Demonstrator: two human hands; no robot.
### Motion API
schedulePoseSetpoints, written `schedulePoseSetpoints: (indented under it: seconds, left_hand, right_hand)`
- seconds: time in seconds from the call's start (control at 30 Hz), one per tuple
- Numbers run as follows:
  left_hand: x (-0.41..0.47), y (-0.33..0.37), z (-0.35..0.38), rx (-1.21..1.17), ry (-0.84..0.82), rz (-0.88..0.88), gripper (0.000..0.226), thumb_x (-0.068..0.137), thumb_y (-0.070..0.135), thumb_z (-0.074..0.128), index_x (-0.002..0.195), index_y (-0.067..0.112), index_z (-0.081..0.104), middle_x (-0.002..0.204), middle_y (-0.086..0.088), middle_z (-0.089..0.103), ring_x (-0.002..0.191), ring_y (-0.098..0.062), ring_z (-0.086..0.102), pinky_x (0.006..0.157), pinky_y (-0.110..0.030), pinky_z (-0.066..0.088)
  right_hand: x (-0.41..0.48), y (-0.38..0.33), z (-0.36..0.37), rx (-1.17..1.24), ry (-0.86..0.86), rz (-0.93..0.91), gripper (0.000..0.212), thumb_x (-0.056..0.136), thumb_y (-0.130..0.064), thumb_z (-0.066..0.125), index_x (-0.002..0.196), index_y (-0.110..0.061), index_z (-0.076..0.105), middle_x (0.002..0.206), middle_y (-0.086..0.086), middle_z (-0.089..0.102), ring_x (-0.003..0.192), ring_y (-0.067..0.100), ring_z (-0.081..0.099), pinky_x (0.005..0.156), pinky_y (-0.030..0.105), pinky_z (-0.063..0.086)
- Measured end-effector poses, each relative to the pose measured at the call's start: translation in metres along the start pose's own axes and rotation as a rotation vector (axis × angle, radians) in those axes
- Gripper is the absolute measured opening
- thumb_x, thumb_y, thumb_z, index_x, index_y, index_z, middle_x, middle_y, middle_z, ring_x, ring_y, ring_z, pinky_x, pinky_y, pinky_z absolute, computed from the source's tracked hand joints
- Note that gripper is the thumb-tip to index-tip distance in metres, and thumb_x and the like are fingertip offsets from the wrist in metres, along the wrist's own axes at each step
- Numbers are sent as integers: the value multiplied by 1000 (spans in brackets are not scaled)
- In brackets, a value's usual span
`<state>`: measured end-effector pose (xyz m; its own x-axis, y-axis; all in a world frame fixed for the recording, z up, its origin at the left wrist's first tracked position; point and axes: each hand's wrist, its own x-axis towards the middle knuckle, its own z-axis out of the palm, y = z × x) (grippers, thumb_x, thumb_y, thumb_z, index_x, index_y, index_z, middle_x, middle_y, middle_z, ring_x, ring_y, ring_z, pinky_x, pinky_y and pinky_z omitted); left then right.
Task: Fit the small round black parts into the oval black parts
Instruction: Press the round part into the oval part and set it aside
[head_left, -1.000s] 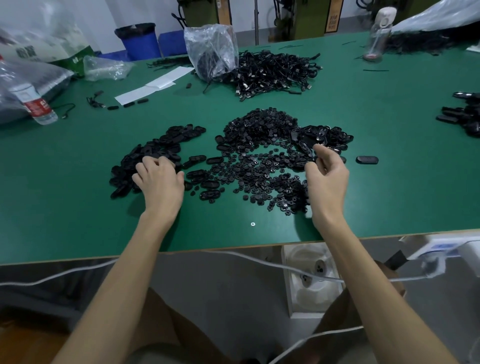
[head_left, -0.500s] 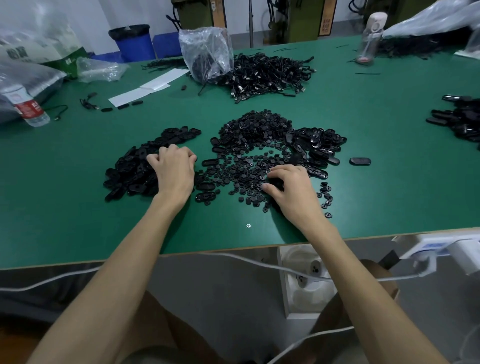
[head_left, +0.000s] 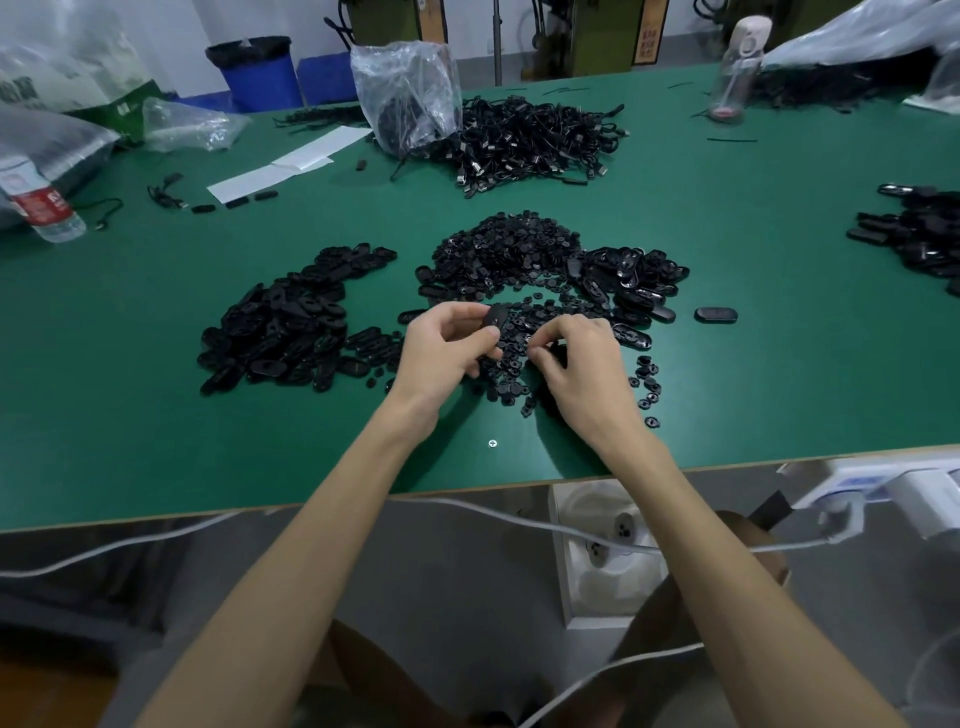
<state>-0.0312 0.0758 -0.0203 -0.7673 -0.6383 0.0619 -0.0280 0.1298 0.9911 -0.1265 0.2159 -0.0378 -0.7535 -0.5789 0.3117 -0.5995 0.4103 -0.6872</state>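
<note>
Surface: we look down on a green table (head_left: 130, 405); its near edge crosses the view.
Far left: we see a water bottle (head_left: 44, 208) with a red label, and a blue bin (head_left: 260, 73) beyond the far edge.
Paper: white sheets (head_left: 280, 166) lie flat, far and left of centre.
Left heap of oval parts (head_left: 291, 322): it is spread on the table just left of the hands.
Plastic bag (head_left: 408, 93): clear and crumpled, it stands far off, touching the cable heap (head_left: 530, 140) on its right.
Left hand (head_left: 447, 348): its fingers are curled, and thumb and fingers pinch an oval part (head_left: 496, 317).
Oval part: we find it raised over the near edge of the round parts (head_left: 509, 249), just left of the right hand.
Round parts: a wide mound at centre, thinning toward us.
Right hand (head_left: 582, 364): the fingers are bent with their tips drawn together low over the round parts; we cannot tell whether they hold one.
Right heap of oval parts (head_left: 634, 275): it adjoins the mound's right side.
Lone oval part (head_left: 716, 314): it lies flat, apart from that heap.
Far right: a clear bottle (head_left: 737, 62) stands near the far edge, and a dark heap (head_left: 914, 234) sits at the table's right border.
Near right: a white power strip (head_left: 883, 488) lies below the table edge.
</note>
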Motion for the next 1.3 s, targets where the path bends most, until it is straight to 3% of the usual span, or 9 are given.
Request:
schedulePoseSetpoints:
  seconds: [0.23, 0.43, 0.67, 0.93, 1.1, 1.3]
  left_hand:
    - [-7, -11, 8, 44, 32, 106, 21, 95, 1, 70, 116, 7, 71, 94, -9, 76, 76, -13, 73, 60, -25, 53]
    - [-13, -9, 8, -19, -50, 194, 36, 97, -3, 67, 132, 7, 66, 101, -21, 73, 82, -23, 76, 63, -27, 57]
    - [-16, -7, 6, -101, -101, 200, 42, 94, -2, 72, 135, 3, 63, 88, -16, 74, 82, -30, 78, 68, -32, 62]
    - [-14, -9, 4, -144, -134, 175, 42, 93, -1, 72, 134, 3, 65, 82, -6, 75, 75, -21, 75, 71, -31, 62]
    - [-12, -12, 3, -121, -159, 167, 43, 92, -1, 74, 135, 5, 66, 95, -16, 68, 80, -21, 77, 78, -29, 61]
    - [-12, -13, 3, -141, -168, 155, 42, 91, -1, 75, 133, 0, 66, 93, -12, 74, 78, -22, 77, 75, -27, 61]
  right_hand:
    - [-4, -4, -7, 253, 128, -6, 7, 97, -16, 69, 101, -21, 68, 92, -8, 70, 94, 13, 65, 86, 32, 52]
    - [-5, -5, -9, 246, 87, -59, 15, 97, -17, 69, 109, -21, 78, 99, -8, 75, 99, 14, 67, 90, 37, 52]
    - [-6, -4, -15, 415, 76, -15, 11, 94, -19, 75, 104, -18, 77, 88, -7, 76, 90, 7, 70, 89, 36, 56]
    - [-6, -3, -17, 504, 66, -22, 8, 92, -15, 76, 100, -17, 77, 90, -5, 77, 90, 11, 71, 91, 33, 56]
    - [-5, -2, -17, 512, 40, -33, 12, 93, -12, 74, 102, -17, 79, 92, -7, 77, 91, 9, 70, 88, 23, 54]
    - [-5, -3, -16, 505, 57, -23, 11, 92, -11, 75, 103, -14, 76, 93, -4, 77, 92, 12, 71, 88, 28, 56]
